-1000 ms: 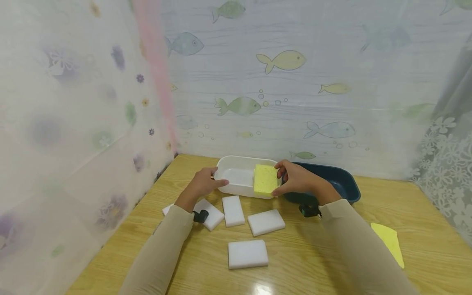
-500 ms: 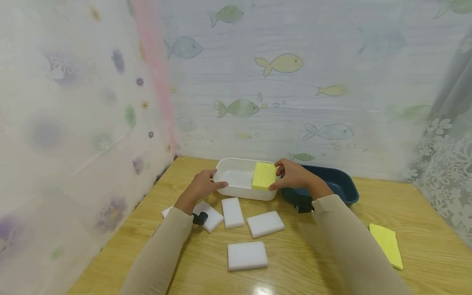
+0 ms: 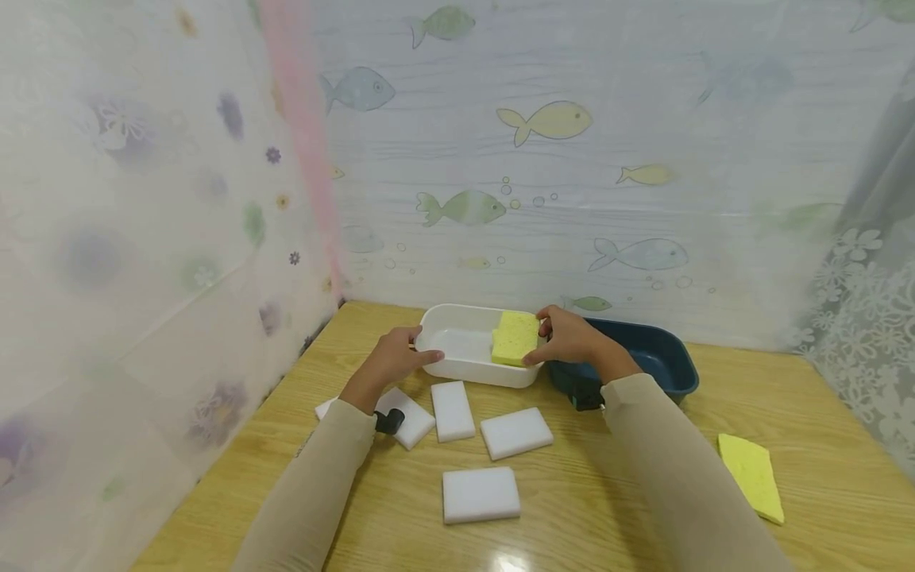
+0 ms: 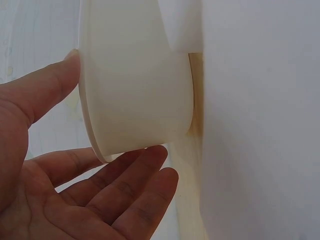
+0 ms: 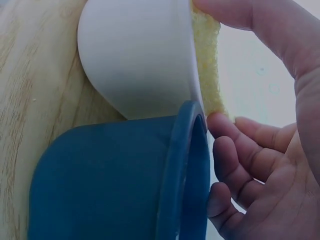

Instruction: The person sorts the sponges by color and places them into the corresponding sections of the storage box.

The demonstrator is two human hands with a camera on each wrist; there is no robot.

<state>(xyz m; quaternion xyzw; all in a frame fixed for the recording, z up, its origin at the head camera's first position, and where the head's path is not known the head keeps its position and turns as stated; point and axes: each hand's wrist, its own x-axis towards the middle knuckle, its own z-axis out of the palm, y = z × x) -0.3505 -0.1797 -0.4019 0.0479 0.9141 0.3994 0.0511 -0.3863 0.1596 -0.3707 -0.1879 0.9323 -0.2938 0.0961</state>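
Observation:
A white plastic basin (image 3: 475, 372) stands at the back of the table. My left hand (image 3: 395, 355) grips its left end, thumb on the near side of the rim and fingers round the end; the left wrist view shows the thumb on the basin wall (image 4: 135, 90). At the basin's right end my right hand (image 3: 572, 338) holds a yellow sponge (image 3: 516, 338) by its edges, between thumb and fingers. In the right wrist view the sponge (image 5: 207, 65) sits at the rim's level. A stepped left edge may mean a second sponge underneath; I cannot tell.
A dark blue basin (image 3: 661, 357) stands against the white one's right side. Several white sponges (image 3: 481, 494) lie on the wooden table (image 3: 586, 508) in front. A flat yellow sponge (image 3: 752, 477) lies at the right. Printed curtains (image 3: 457, 262) close off the back and left.
The right hand has moved the yellow sponge a little away from me, so its near edge no longer overlaps the basin's front rim. My left hand has stayed on the white basin.

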